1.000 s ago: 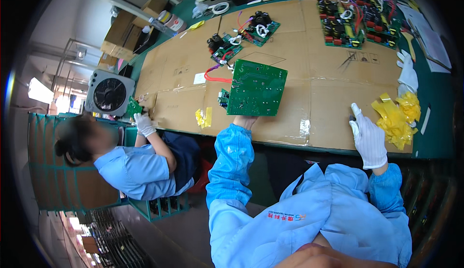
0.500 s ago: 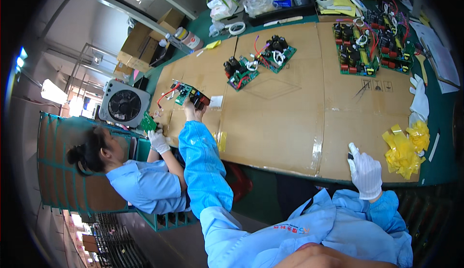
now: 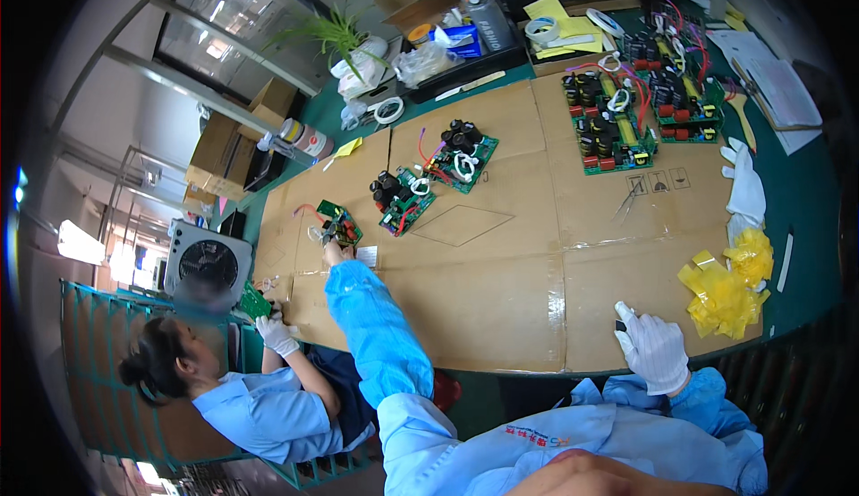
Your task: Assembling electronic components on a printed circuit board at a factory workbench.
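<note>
My left hand [image 3: 335, 252], bare and in a blue sleeve, reaches to the far left of the cardboard-covered table. Its fingers close on the near edge of a green circuit board [image 3: 342, 224] with red and dark parts; the fingertips are partly hidden. Just right of it lie two more populated circuit boards, one [image 3: 400, 199] nearer and one [image 3: 463, 158] farther back, with black capacitors and white wires. My right hand [image 3: 656, 346], in a white striped glove, rests by the table's near edge, fingers mostly curled around something small and dark I cannot make out.
Several assembled boards [image 3: 613, 129] stand together at the back right. Yellow film pieces [image 3: 723, 295] and a white glove [image 3: 744, 183] lie at the right. At the left, a co-worker [image 3: 268, 397] handles a green board [image 3: 254, 301] beside a fan [image 3: 208, 263]. Boxes and a plant line the back.
The view has shifted. The circuit board at my left hand has turned and now sits flatter near the cardboard, its red wire pointing away. My right hand keeps its pose.
</note>
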Motion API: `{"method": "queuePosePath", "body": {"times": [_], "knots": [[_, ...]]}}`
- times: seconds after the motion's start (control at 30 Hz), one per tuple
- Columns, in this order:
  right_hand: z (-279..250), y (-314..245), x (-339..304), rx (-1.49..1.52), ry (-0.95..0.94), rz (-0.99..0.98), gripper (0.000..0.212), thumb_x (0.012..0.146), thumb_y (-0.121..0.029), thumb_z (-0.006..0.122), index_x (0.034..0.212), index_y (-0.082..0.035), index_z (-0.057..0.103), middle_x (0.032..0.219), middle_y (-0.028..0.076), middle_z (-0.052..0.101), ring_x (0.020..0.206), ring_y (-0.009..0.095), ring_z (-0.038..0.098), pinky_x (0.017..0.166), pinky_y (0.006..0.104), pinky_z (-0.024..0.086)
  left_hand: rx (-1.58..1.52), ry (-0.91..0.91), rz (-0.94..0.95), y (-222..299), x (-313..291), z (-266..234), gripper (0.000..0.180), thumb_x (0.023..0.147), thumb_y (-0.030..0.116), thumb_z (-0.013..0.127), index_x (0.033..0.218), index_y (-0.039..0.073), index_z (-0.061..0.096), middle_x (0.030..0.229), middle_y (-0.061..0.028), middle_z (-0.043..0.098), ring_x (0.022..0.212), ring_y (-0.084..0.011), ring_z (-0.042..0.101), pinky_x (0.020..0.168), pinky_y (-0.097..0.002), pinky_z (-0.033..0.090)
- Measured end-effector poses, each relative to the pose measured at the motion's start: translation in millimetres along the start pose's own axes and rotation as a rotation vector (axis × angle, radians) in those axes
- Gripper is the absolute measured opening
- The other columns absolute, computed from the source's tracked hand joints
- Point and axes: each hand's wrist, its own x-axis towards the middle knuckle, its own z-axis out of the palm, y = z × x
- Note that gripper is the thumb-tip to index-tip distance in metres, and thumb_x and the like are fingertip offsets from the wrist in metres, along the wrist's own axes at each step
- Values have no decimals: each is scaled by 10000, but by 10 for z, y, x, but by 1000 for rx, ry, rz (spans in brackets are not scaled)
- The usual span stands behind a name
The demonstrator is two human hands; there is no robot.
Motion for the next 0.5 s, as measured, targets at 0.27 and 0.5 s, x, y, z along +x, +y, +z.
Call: {"method": "queuePosePath", "body": {"times": [0.27,0.5], "knots": [[-17,53,-16,-90,3,24,491,924,-366,702,1344,-116,651,766,1,528,666,150,580,575,344,445,903,-80,1337,-287,-2139,1661,438,868,52,635,1286,-77,598,1309,-296,578,1260,-464,501,1078,-535,385],[-36,20,-39,-74,89,-14,481,909,-389,704,1309,-124,665,778,-11,556,670,145,606,559,342,461,793,-1022,1454,-1207,-4446,2995,418,895,206,735,1247,7,632,1243,-212,619,1177,-399,571,1022,-492,456]]}}
